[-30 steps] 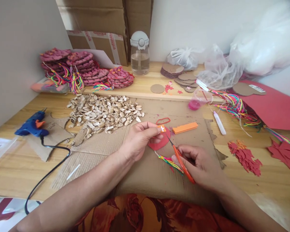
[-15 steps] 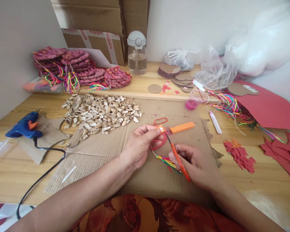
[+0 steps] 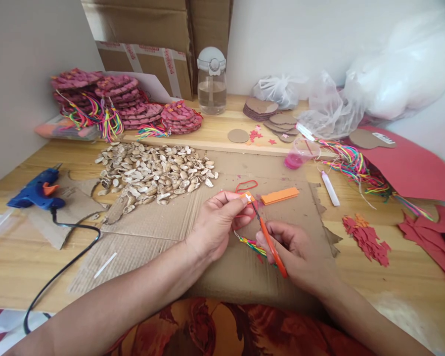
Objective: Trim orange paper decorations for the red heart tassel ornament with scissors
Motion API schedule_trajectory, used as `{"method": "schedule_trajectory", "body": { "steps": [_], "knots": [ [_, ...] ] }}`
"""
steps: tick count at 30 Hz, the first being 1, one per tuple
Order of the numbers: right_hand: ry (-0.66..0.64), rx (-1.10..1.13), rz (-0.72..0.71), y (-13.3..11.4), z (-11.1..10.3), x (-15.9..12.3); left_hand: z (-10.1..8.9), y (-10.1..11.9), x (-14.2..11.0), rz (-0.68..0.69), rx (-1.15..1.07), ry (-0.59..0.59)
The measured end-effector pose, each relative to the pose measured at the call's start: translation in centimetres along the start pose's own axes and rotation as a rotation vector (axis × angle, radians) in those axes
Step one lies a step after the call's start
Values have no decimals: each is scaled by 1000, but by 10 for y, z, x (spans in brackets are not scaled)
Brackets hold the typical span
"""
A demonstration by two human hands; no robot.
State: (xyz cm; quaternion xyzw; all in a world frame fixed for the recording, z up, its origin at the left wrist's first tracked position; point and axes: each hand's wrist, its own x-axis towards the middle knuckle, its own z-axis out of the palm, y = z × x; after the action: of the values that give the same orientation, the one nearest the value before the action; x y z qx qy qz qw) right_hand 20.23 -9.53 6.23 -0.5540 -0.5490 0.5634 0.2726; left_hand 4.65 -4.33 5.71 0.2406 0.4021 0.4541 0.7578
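Observation:
Between the thumb and fingers of my left hand is a small orange paper piece with a pale star on it. My right hand grips orange-handled scissors, their blades pointing up and left to the paper's edge. Beneath my hands, partly hidden, lies a red piece with a red cord loop and a multicoloured tassel. A folded orange paper strip rests on the cardboard sheet just beyond the scissors.
Peanut shells spread over the left of the cardboard. A blue glue gun with a black cord lies at far left. Red paper scraps and a white tube are at right. A water bottle and stacked pink crafts stand behind.
My right hand and the scissors have shifted slightly left, bringing the blades closer to the star. My left hand keeps its hold on the paper. The view has shifted a little.

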Motion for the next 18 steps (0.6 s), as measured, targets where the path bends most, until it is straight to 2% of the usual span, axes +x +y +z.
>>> {"method": "schedule_trajectory", "body": {
  "steps": [18],
  "knots": [
    [9, -32, 5, -5, -1, -2, 1, 1, 0, -19, 45, 12]
  ]
}}
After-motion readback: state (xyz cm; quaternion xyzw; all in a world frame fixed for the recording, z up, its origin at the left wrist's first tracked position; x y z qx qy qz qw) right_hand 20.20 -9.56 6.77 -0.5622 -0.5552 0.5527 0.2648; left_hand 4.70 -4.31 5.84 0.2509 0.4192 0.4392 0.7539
